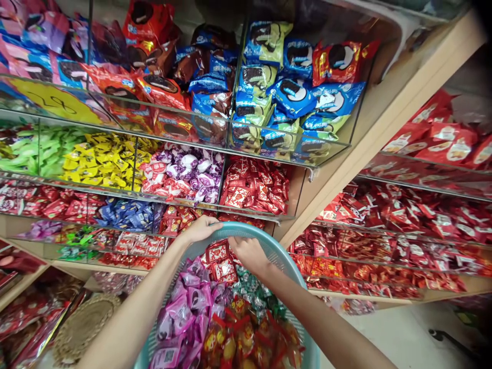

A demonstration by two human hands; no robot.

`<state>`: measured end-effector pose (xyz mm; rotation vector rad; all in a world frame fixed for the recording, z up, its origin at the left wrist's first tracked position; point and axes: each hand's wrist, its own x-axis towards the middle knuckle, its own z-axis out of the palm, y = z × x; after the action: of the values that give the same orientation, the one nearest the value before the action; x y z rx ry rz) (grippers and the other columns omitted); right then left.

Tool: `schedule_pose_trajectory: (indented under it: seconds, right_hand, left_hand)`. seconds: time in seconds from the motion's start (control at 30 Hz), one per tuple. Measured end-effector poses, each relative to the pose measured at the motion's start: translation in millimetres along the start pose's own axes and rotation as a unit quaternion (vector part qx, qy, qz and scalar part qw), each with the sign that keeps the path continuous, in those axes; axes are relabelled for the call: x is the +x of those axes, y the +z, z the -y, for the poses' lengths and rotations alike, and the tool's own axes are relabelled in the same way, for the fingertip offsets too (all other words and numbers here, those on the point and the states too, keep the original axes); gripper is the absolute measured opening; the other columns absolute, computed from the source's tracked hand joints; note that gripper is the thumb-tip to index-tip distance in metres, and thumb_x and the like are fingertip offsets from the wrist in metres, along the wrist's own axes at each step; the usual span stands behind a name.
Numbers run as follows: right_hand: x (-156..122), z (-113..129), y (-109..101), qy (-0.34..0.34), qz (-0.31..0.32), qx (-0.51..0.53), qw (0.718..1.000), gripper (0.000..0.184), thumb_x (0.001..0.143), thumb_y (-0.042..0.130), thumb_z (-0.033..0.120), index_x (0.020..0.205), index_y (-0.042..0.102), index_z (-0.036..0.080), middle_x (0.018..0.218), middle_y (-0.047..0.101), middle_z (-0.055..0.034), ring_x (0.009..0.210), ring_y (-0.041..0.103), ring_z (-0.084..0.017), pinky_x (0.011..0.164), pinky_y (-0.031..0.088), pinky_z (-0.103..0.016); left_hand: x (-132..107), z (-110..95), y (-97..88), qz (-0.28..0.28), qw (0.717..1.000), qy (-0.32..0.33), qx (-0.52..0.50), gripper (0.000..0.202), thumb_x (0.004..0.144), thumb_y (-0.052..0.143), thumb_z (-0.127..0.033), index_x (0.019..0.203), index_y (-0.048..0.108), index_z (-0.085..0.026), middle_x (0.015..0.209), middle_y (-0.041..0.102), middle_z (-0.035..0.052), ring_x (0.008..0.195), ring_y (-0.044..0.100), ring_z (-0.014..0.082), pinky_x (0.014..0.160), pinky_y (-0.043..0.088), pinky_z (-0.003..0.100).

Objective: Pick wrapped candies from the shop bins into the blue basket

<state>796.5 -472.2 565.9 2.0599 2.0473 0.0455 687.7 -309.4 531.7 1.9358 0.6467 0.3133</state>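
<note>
A teal plastic basket (286,254) is tilted in front of me, below the shelf bins. My left hand (202,228) is closed on its far rim, thumb along the edge. Inside the basket, my right hand (249,252) hangs just above some red-wrapped candies (223,270), fingers curled; what they hold, if anything, is hidden. Pink-purple packets (188,302) fill the basket's left side. Green foil-wrapped candies (255,289) lie partly under my right forearm. Orange-brown packets with red ends (246,335) are nearest to me.
Clear-fronted bins hold red candies (255,187), purple-white candies (198,169), yellow packets (105,161) and blue cookie packs (294,97). A yellow price tag (56,100) reads 28. A wooden upright (346,159) divides the shelves. A round woven item (86,328) sits at lower left.
</note>
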Motion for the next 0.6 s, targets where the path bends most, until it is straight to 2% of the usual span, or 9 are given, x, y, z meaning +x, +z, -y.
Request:
schedule_pose_trajectory:
  seconds: [0.17, 0.3, 0.4, 0.47, 0.6]
  right_hand:
    - [4, -1, 27, -0.033, -0.051, -0.008, 0.998, 0.019, 0.091, 0.036, 0.011, 0.104, 0.05, 0.014, 0.093, 0.066, -0.0118, 0.08, 0.066, -0.02, 0.063, 0.05, -0.026]
    - [1, 0, 33, -0.018, -0.074, -0.012, 0.997, 0.029, 0.09, 0.037, 0.011, 0.117, 0.047, 0.01, 0.091, 0.067, -0.0116, 0.075, 0.067, -0.02, 0.059, 0.051, -0.027]
    - [-7, -2, 25, -0.006, -0.083, -0.018, 0.996, 0.037, 0.091, 0.038, 0.012, 0.128, 0.04, 0.01, 0.09, 0.068, -0.0117, 0.071, 0.068, -0.02, 0.056, 0.05, -0.027]
    - [-16, -9, 13, 0.008, -0.1, -0.013, 0.995, 0.036, 0.092, 0.037, 0.016, 0.128, 0.042, 0.013, 0.088, 0.069, -0.0104, 0.071, 0.068, -0.02, 0.057, 0.049, -0.026]
    - [-37, -39, -17, 0.091, -0.195, 0.035, 0.976, 0.033, 0.097, 0.031, 0.027, 0.122, 0.051, 0.018, 0.094, 0.07, -0.0087, 0.078, 0.067, -0.016, 0.063, 0.047, -0.021]
  left_hand:
    - [3, 6, -0.8, 0.011, 1.0, 0.018, 0.0, 0.044, 0.073, 0.051, -0.055, 0.073, 0.065, -0.013, 0.061, 0.055, -0.0024, 0.059, 0.046, 0.0119, 0.057, 0.035, 0.024]
    - [4, 8, -2.2, 0.015, 1.0, 0.024, 0.007, 0.043, 0.075, 0.05, -0.054, 0.072, 0.064, -0.014, 0.062, 0.056, -0.0019, 0.061, 0.047, 0.0127, 0.059, 0.036, 0.024]
    - [2, 5, -3.0, 0.016, 1.0, 0.014, 0.003, 0.043, 0.074, 0.05, -0.055, 0.072, 0.064, -0.014, 0.064, 0.057, -0.0014, 0.062, 0.048, 0.0131, 0.059, 0.036, 0.024]
    - [2, 4, -3.5, 0.016, 1.0, 0.008, 0.006, 0.044, 0.073, 0.051, -0.056, 0.073, 0.064, -0.013, 0.063, 0.057, -0.0016, 0.06, 0.046, 0.0128, 0.057, 0.035, 0.024]
    - [2, 3, -4.3, 0.014, 1.0, 0.006, 0.022, 0.045, 0.073, 0.05, -0.057, 0.073, 0.064, -0.014, 0.062, 0.057, -0.0019, 0.059, 0.046, 0.0128, 0.055, 0.035, 0.024]
